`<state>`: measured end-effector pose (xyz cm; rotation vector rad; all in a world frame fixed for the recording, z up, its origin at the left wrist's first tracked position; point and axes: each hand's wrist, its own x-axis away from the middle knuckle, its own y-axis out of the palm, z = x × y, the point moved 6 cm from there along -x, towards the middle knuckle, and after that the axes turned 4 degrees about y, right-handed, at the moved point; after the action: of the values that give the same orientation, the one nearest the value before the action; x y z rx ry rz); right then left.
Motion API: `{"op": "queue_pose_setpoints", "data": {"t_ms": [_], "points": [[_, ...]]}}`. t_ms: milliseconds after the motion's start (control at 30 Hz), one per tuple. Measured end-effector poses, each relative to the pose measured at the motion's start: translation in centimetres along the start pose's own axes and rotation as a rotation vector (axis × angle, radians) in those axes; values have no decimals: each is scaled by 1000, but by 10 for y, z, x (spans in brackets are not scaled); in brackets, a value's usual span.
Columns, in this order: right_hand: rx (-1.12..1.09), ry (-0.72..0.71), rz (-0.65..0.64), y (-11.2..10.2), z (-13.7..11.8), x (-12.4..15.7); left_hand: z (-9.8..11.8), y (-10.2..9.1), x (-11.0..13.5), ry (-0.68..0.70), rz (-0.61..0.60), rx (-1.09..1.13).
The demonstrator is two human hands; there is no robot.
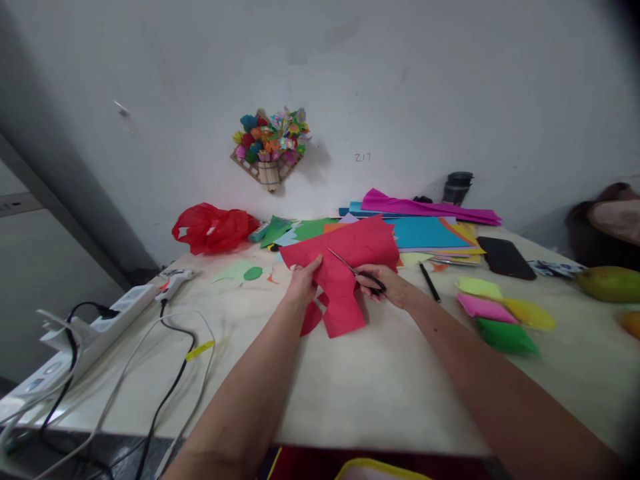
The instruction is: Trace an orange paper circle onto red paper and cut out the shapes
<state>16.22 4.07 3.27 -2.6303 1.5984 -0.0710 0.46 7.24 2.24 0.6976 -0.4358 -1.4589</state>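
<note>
A large red sheet [365,243], partly cut with a jagged edge, is held up above the table. My left hand [303,283] grips its left side, thumb on top and fingers underneath. In my right hand [385,285] is a pair of scissors [347,265] with black handles; the blades lie across the red sheet and point up and left. A strip of the same sheet hangs down between my hands. Left of that strip, a rounded red piece [312,319] shows beside my left wrist.
Coloured sheets [425,232] are stacked at the back. A phone [506,257], a black pen [429,281] and small coloured packets [505,333] lie at right. A glue gun [175,283], a power strip [100,333] and loose cables occupy the left. A red plastic bag [215,228] sits behind.
</note>
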Motion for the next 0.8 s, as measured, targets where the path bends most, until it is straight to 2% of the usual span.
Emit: {"op": "queue_pose_setpoints", "data": {"t_ms": [367, 567, 800], "points": [[-23, -18, 41, -3, 5, -1, 3, 4, 1, 35, -36, 6], [-52, -22, 2, 0, 5, -1, 3, -1, 2, 36, 25, -6], [-28, 1, 22, 2, 4, 2, -1, 5, 6, 10, 10, -25]]}}
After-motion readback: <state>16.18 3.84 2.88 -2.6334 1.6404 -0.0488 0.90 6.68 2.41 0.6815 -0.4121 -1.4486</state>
